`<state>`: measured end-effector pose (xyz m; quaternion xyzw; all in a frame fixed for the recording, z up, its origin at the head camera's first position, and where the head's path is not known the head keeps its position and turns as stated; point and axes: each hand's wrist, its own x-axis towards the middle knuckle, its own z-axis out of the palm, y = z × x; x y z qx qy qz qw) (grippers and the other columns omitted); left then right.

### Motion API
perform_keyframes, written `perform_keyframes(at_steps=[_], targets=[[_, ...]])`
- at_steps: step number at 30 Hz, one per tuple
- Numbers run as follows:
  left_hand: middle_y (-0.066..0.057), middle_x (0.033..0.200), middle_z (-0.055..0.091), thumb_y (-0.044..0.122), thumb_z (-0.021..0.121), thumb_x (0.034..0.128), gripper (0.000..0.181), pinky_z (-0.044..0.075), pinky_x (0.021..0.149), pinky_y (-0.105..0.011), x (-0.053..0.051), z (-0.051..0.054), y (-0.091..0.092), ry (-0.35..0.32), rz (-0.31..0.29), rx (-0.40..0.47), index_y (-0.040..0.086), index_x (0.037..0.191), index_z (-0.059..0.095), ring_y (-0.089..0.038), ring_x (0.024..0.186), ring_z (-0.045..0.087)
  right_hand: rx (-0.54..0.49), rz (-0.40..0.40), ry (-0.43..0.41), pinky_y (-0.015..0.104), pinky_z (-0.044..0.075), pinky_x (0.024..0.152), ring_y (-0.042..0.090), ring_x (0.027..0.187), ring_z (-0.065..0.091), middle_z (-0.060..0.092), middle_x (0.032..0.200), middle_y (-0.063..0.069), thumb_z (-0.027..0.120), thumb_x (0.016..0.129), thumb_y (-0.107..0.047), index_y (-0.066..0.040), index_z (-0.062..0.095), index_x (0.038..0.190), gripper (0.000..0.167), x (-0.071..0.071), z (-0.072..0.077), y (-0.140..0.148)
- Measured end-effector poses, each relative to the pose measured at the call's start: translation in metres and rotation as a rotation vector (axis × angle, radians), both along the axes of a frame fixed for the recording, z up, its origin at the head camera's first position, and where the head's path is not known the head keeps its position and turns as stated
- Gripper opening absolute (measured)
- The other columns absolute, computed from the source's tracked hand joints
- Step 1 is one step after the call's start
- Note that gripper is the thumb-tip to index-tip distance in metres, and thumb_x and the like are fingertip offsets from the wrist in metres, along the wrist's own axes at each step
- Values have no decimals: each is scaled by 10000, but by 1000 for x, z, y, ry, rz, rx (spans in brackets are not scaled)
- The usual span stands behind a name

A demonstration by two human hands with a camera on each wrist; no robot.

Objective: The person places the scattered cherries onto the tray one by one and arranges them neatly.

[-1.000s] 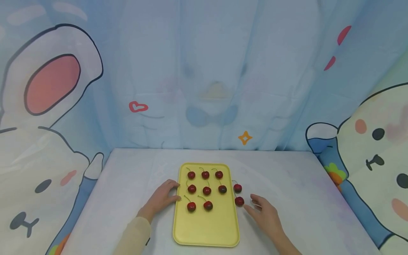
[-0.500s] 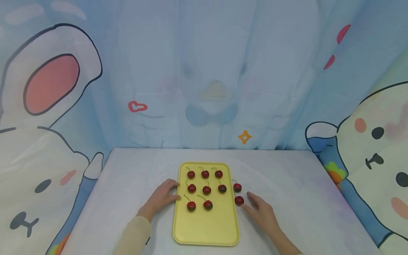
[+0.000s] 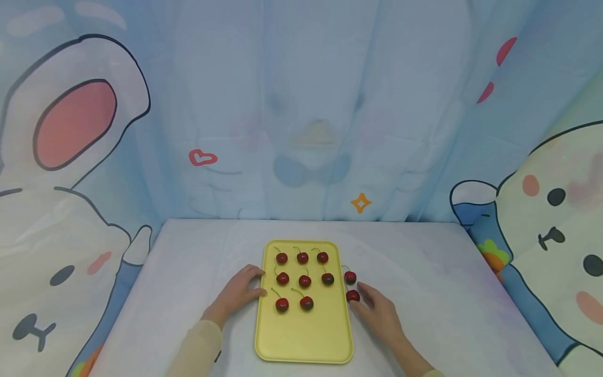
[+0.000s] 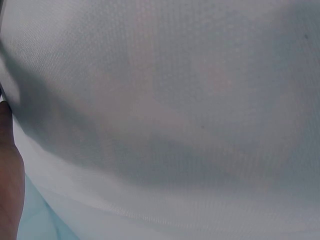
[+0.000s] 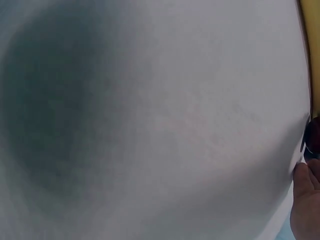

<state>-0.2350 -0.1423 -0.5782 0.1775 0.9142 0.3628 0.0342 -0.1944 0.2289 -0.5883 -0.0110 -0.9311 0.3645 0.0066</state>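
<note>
A yellow tray [image 3: 303, 335] lies on the table with several stemmed cherries on it in rows, one of them a dark red cherry [image 3: 281, 305]. My left hand [image 3: 237, 290] rests its fingertips and thumb on the tray's left rim, spread apart. Outside the right rim sit two more cherries, a farther cherry [image 3: 350, 277] and a nearer cherry [image 3: 352, 296]. Beside the nearer one is my right hand [image 3: 379, 314], thumb at its lower edge and forefinger at its upper right; a firm pinch is not visible. The right wrist view catches fingers [image 5: 302, 182] just below a cherry [image 5: 313, 136].
A white cloth covers the table [image 3: 207, 246]. Behind it hangs a blue curtain [image 3: 311, 78] with cartoon animals. The tray's front part, below the last row, shows bare yellow surface. The left wrist view is mostly blurred cloth.
My right hand has moved left, bringing thumb and forefinger up to the nearer cherry beside the tray. The left hand stays on the tray's rim, and the cherries keep their places.
</note>
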Motion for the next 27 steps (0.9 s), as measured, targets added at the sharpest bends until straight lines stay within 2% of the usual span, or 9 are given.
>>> perform_keyframes(at_steps=[6, 14, 27], targets=[[-47, 1235, 571, 240, 748, 865, 436, 420, 1081, -419, 0, -1, 0, 4, 1, 1, 68, 1239, 602, -242, 1202, 532, 4, -12, 36, 432, 489, 1009, 317, 1211, 572, 591, 1324, 164, 751, 869, -238, -34, 567, 1329, 536, 2, -3, -2], [-45, 1243, 570, 248, 748, 865, 444, 417, 1085, -415, -1, -1, 0, -4, 4, 0, 68, 1244, 602, -238, 1208, 528, 2, -16, 37, 426, 503, 996, 293, 1182, 596, 618, 1290, 134, 733, 881, -172, -63, 598, 1297, 451, 1, -4, -6], [-47, 1238, 575, 229, 749, 864, 430, 411, 1088, -426, 1, 0, 1, 5, 3, 8, 62, 1233, 605, -246, 1211, 527, -15, -37, 42, 424, 514, 981, 281, 1171, 604, 629, 1277, 128, 743, 874, -193, -89, 622, 1282, 438, 5, 3, -5]])
